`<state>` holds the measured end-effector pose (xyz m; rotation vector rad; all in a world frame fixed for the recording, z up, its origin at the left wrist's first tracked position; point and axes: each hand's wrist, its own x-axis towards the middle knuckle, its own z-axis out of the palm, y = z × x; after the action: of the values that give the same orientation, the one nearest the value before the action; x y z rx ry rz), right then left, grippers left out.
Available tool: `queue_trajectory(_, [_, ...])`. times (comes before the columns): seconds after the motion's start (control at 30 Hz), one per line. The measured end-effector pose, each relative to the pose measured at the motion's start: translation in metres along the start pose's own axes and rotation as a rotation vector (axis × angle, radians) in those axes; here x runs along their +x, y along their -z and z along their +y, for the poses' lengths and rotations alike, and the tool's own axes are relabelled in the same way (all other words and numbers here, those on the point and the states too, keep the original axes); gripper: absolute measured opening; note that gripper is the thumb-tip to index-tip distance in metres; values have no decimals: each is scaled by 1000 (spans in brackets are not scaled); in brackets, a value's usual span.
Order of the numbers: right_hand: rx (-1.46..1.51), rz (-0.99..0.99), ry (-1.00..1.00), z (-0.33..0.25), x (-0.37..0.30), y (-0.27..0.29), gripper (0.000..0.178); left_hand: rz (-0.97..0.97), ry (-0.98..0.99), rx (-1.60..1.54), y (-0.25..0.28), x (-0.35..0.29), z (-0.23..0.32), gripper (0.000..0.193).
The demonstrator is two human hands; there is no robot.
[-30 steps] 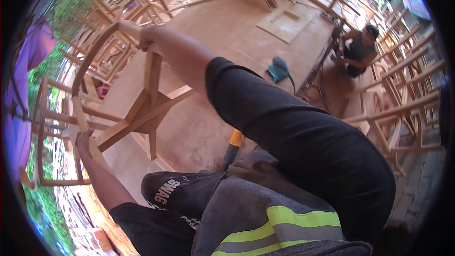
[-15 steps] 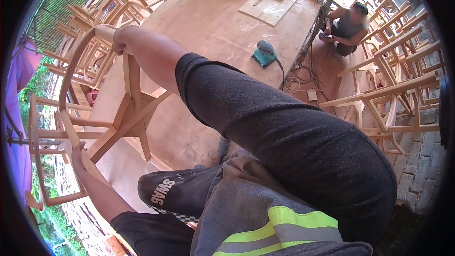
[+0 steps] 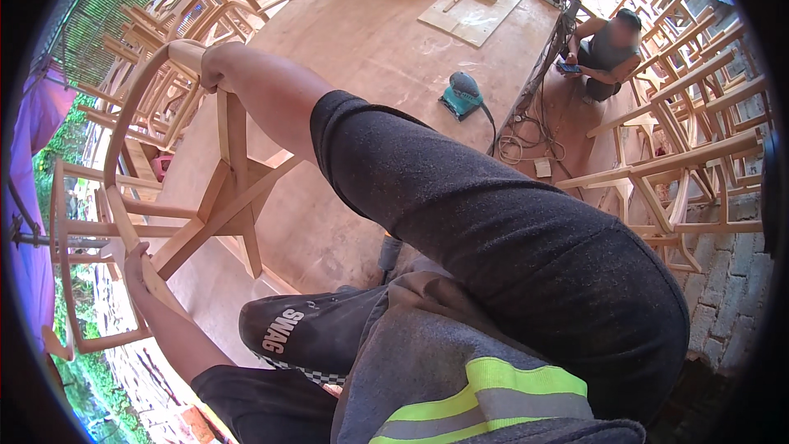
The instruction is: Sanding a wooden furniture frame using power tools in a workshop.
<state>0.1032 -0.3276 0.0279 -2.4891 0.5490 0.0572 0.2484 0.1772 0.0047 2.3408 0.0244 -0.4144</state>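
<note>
An unfinished wooden chair frame (image 3: pixel 122 127) with a curved rail and crossed braces (image 3: pixel 234 185) is tilted at the left side of the worktable. My right hand (image 3: pixel 218 64) is closed over the far end of the curved rail, beside the top of a leg. Lower on the same rail, nearer me, my left hand (image 3: pixel 141 267) is wrapped around the wood. Part of each hand's fingers is hidden behind the rail.
A teal sander (image 3: pixel 462 97) with a cord rests on the plywood tabletop (image 3: pixel 353 49). Beyond it lies a flat wooden jig (image 3: pixel 472 12). A co-worker (image 3: pixel 608 49) squats at the right holding a phone. Stacked chair frames (image 3: pixel 682 156) stand at right and far left.
My hands keep their places on the chair frame, and the view has shifted very slightly. The co-worker's phone has tilted so more of it shows.
</note>
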Motion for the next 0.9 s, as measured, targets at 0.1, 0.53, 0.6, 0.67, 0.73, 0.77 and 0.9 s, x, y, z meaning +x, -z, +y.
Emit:
queue_trajectory(0.1, [2,-12,-1,1,2,0,60,-13,17,2,0,1,-1,42])
queue_trajectory(0.53, [18,15,36,1,-12,6,53,34,32,-21,-1,2,-3,40])
queue_trajectory(0.6, [32,16,28,1,-12,6,54,25,60,-32,-3,-1,-1,39])
queue_trajectory(0.67, [45,18,22,1,-10,5,54,41,33,-67,-6,-6,1,30])
queue_trajectory(0.73, [39,-5,-4,0,-9,4,54,34,22,-51,-7,-11,4,31])
queue_trajectory(0.77, [45,-8,-1,0,-9,5,54,52,34,-15,-6,-14,6,33])
queue_trajectory(0.9, [31,1,22,1,-9,5,55,24,-2,39,-4,-18,11,35])
